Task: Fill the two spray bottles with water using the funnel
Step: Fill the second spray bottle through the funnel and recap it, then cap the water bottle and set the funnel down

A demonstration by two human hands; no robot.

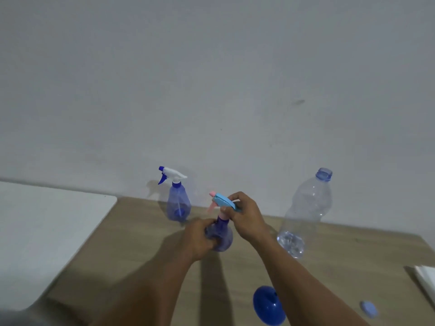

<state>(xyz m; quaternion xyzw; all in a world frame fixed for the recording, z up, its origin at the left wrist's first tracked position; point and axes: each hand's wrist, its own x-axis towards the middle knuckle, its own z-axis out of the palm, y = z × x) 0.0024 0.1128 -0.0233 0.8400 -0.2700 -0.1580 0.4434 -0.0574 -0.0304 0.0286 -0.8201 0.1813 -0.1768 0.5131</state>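
A small blue spray bottle (223,238) stands mid-table. My left hand (200,238) grips its body. My right hand (244,215) is closed on its light-blue and pink spray head (222,201), which sits on the neck. A second blue spray bottle (178,203) with a white and blue trigger head stands upright behind, near the wall. A large clear water bottle (306,212), uncapped, stands to the right with only a little water at its bottom. The blue funnel (267,305) lies on the table near me, partly hidden by my right forearm.
The wooden table (131,243) meets a plain wall at the back. A white board (47,231) covers its left part. A small blue cap (369,308) lies at the front right. White sheets (427,278) lie at the right edge.
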